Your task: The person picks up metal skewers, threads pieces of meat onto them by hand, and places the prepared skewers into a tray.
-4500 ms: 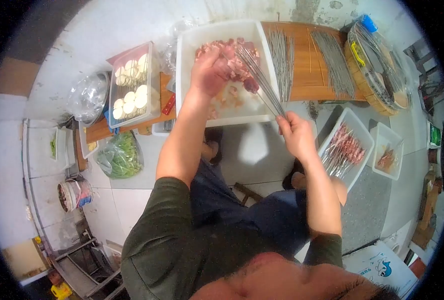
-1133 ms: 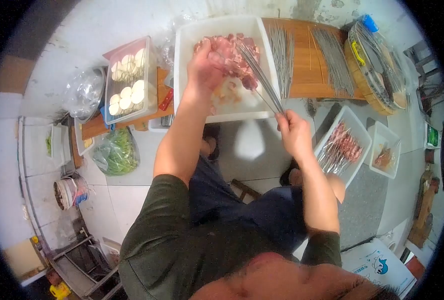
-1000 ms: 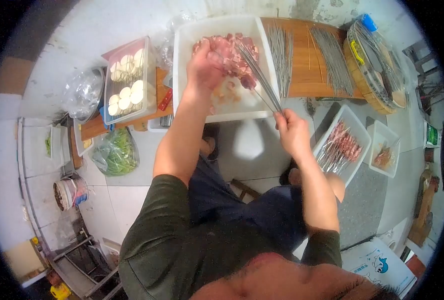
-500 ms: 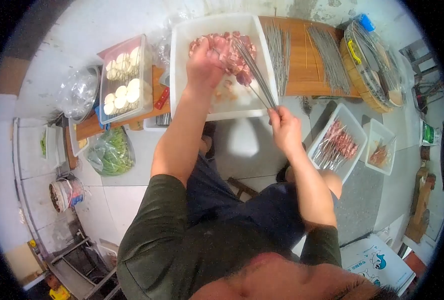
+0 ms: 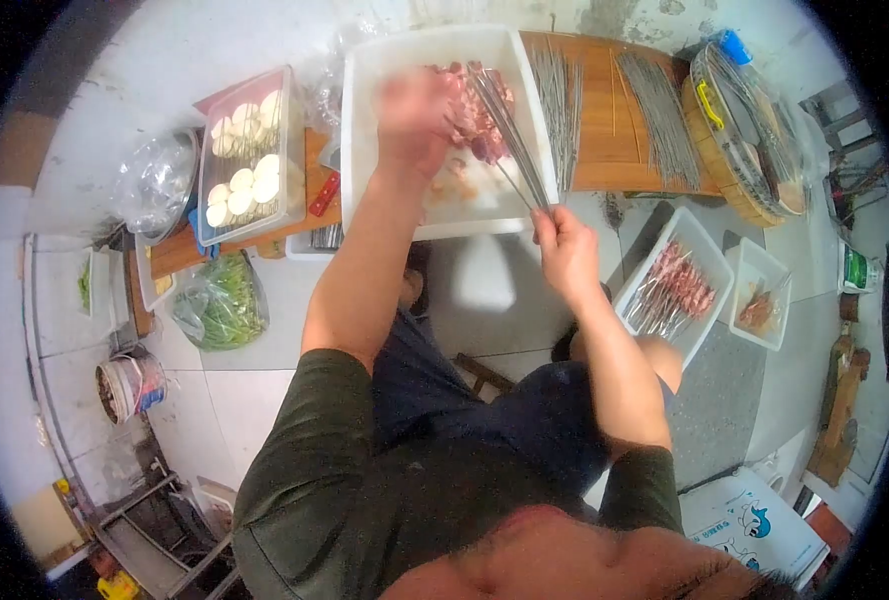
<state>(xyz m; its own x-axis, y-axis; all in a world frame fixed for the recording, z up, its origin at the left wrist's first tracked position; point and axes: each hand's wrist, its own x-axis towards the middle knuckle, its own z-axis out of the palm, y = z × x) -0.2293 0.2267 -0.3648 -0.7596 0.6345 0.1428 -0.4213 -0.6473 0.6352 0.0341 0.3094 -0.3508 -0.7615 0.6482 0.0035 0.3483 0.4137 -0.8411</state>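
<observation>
My right hand (image 5: 569, 248) is closed around the ends of a bundle of metal skewers (image 5: 517, 140), which reaches up over a white plastic tub (image 5: 365, 200). One skewer is set apart from the rest, and a chunk of meat is by the bundle's lower side. Cut raw meat (image 5: 475, 105) lies piled in the tub. Over the left part of that pile, my left hand (image 5: 412, 112) is smeared by motion, so its fingers cannot be made out.
Loose skewers (image 5: 655, 115) lie on the wooden board (image 5: 600, 150) at right, beside a woven basket (image 5: 740, 165). A tray of meat skewers (image 5: 680, 285) stands lower right. At left are a box of round white slices (image 5: 250, 160), a red-handled knife (image 5: 325, 195) and bagged greens (image 5: 223, 305).
My left hand has moved slightly left over the meat and become blurred. My right hand has shifted a little left and up, still holding the skewers.
</observation>
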